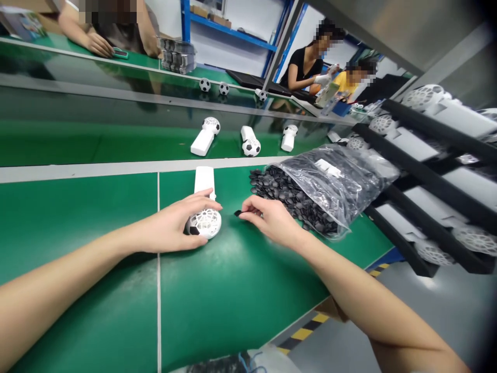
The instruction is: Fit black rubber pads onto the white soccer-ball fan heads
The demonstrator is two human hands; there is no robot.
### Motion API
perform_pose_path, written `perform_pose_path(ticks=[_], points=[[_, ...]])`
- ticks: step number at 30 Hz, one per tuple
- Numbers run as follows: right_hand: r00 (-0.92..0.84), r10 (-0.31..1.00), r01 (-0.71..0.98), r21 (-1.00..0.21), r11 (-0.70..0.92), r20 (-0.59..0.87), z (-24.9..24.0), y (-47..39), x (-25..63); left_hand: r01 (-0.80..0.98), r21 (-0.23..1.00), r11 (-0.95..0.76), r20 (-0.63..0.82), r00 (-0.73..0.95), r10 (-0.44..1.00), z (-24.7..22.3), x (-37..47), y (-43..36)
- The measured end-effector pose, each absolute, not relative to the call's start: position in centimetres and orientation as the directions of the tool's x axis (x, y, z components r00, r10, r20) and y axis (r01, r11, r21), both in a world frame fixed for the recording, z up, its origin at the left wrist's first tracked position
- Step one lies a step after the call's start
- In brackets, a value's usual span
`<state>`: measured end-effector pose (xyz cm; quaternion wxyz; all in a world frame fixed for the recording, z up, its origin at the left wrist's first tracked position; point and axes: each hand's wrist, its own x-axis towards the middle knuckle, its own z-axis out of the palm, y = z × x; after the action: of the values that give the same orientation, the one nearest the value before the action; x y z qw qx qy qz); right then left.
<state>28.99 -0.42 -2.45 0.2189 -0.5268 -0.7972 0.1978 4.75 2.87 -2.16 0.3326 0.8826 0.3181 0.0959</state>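
- From my end, I see the left hand (169, 225) curved over the round head of the white unit (210, 223), grasping it between thumb and fingers.
- The unit lies on the green table (233, 295), its handle pointing away from me; a black panel shows at the near left of its openwork head.
- My right hand (275, 220) pinches a small black piece (237, 213) in its fingertips — just right of the head, apart from it.
- Beside and beyond that hand, a clear bag (355, 171) lies open, with loose pieces (287, 194) spilling from its mouth.
- Past the pale table edge I see three more units (251, 147); beyond them, three small balls (223, 89).
- At right stands a black rack (411, 167) holding white units — opposite left, a person (128, 36) has a hand by a green-edged object (121, 53).
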Motion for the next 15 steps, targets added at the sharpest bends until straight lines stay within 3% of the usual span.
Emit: perform_pose_path(ticks=[6,10,15], points=[[-0.492,0.833,0.627,-0.561,0.541,0.254,-1.6,-1.2,26.8,0.458,0.674,-0.58,0.046,0.757,0.651,-2.9,5.4,2.4],[-0.612,0.725,0.535,-0.51,0.674,0.316,-1.4,-1.4,26.0,0.435,0.688,-0.581,0.069,0.757,0.649,-3.2,5.6,2.4],[-0.638,0.689,0.516,-0.474,0.714,0.343,-1.9,-0.8,25.3,0.436,0.714,-0.548,0.072,0.733,0.677,-3.2,5.8,2.2]])
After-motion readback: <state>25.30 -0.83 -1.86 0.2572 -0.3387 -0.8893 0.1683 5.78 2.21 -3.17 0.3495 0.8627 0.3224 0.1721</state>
